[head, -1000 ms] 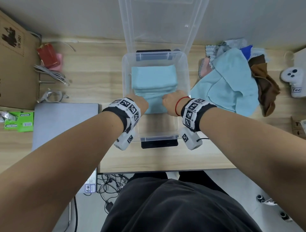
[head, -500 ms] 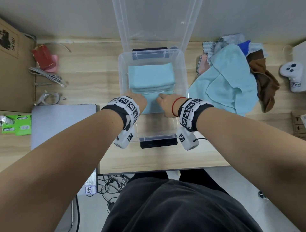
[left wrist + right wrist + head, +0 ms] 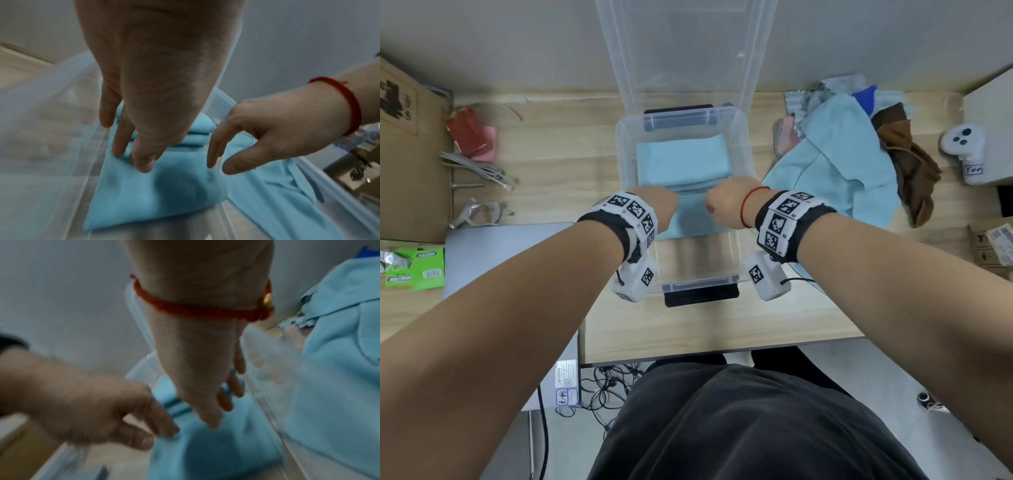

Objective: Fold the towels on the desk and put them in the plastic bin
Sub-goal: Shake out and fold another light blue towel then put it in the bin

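Head view shows our left hand (image 3: 659,205) and right hand (image 3: 724,205) both lowered into the plastic bin (image 3: 746,144), over the near end of a folded light-blue towel (image 3: 681,161) lying on the bin's floor. From the left wrist view, the left fingers (image 3: 119,142) are straight and touch the top of the cloth near its left edge; the right hand (image 3: 267,129) has relaxed, downward-pointing fingers just above the cloth, and whether they touch we cannot tell. Neither hand grips anything.

What the next move turns on, we judge, lies to the right — the heap of unfolded towels (image 3: 852,164) sits on the surface just outside the bin's right wall, its nearest light-blue piece spreading close against that wall. Our right hand is the nearer one; it would have to lift clear of the rim and cross it sideways. The heap's long axis runs roughly from far to near — the loose near edge seems the easiest to catch.
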Available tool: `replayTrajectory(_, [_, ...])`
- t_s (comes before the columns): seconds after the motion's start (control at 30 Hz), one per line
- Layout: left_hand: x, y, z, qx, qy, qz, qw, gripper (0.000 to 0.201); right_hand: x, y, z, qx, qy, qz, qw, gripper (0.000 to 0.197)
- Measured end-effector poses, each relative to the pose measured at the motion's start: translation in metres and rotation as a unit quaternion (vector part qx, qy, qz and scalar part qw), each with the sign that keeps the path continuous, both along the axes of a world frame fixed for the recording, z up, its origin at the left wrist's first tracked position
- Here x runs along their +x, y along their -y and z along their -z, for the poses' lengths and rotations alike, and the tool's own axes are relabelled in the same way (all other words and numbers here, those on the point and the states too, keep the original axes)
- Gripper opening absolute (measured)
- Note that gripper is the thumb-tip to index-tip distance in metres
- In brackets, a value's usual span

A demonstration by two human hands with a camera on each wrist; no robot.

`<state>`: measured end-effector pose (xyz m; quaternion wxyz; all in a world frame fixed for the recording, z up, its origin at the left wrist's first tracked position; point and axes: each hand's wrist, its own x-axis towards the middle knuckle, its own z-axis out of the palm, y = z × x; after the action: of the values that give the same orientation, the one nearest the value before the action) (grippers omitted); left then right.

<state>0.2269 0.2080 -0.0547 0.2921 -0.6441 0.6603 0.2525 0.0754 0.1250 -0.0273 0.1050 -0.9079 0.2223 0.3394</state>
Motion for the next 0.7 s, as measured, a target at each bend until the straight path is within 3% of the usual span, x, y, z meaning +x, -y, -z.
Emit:
replayTrajectory(0.1, [-0.004,0.015,-0.029,-0.066,-0.086,-0.088,0.99,0.027,-0.017,0.026,-0.027,-0.001,0.144,0.095,0.985,0.023])
replayTrajectory(0.2, [-0.018,0.038,-0.054,-0.136,-0.156,-0.124,0.97,0.025,-0.05,0.053,-0.045,-0.028,0.208,0.152,0.966,0.021])
replayTrajectory(0.47, [-0.1,0.095,-0.084,-0.209,-0.24,-0.183,0.93,0.018,-0.165,0.108,-0.041,-0.081,0.204,0.308,0.926,0.022])
replayTrajectory(0.7, [-0.175,0.127,-0.051,-0.163,-0.262,-0.236,0.921,0.014,-0.248,0.127,-0.005,-0.069,0.12,0.355,0.925,0.049])
